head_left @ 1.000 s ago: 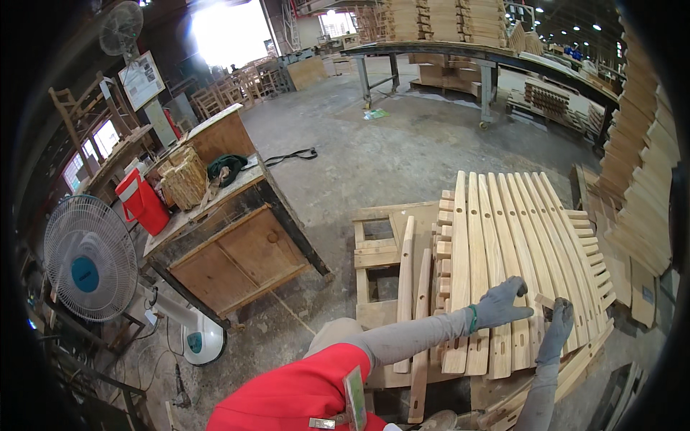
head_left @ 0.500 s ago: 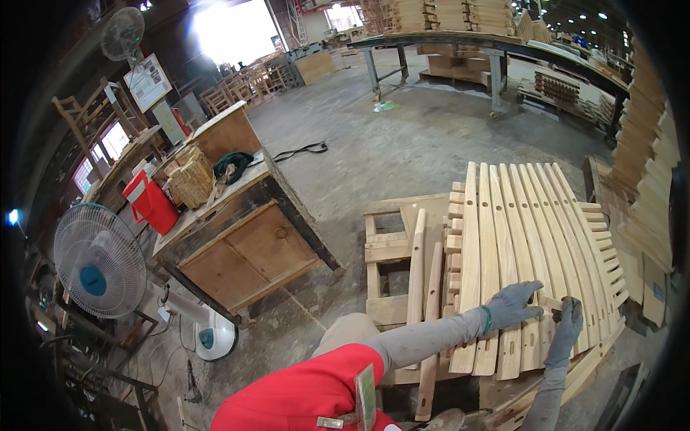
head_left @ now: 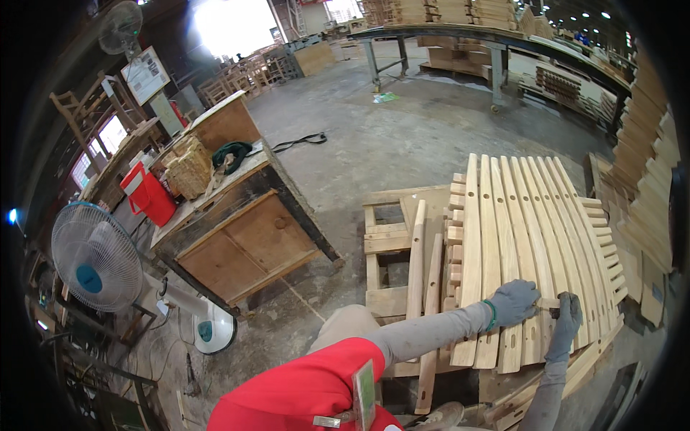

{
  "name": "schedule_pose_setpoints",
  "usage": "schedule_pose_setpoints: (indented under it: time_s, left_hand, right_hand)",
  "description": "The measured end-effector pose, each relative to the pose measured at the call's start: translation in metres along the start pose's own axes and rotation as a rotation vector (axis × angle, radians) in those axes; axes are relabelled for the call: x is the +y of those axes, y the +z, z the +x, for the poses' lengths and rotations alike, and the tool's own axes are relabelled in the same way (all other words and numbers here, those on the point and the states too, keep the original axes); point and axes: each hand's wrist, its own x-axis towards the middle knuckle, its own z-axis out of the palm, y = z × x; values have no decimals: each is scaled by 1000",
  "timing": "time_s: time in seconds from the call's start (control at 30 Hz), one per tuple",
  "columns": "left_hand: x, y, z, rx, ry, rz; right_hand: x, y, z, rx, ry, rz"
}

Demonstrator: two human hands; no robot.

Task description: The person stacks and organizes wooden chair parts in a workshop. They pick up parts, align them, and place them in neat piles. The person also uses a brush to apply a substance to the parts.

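Wooden workbench (head_left: 237,230) stands mid-left; red bag (head_left: 149,195) and woven basket (head_left: 190,169) on its top, grey fan (head_left: 97,256) just left, black cable (head_left: 298,141) on floor behind.

Curved slats (head_left: 528,237) of pale, bare wood, sanded smooth and matt, with visible grain; they rest on a pallet (head_left: 384,241) of rougher, yellower timber. Both the left hand (head_left: 514,302) and the right hand (head_left: 568,323) wear grey knitted cloth gloves, matt in finish. Workbench (head_left: 241,241) of darker, worn wood with a scuffed top. Floor (head_left: 402,136) of grey concrete, dull and stained. Standing fan (head_left: 97,255) with a wire metal grille and glossy white plastic base. Red container (head_left: 149,194) of smooth plastic.
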Motion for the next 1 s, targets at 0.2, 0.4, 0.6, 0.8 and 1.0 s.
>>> schedule_pose_setpoints:
  time_s: [0.2,0.4,0.6,0.8,1.0]
  left_hand:
    - [-5,5,2,-17,-16,81]
    - [-5,10,3,7,47,148]
    - [-7,12,2,19,55,156]
    - [-5,10,0,84,119,148]
    - [-7,11,1,74,134,139]
  right_hand:
    - [-5,7,-1,0,36,-18]
    - [-8,7,-2,27,36,4]
    - [-13,13,-5,44,52,-1]
    - [-6,11,-2,64,27,29]
    - [-4,9,-1,41,40,58]
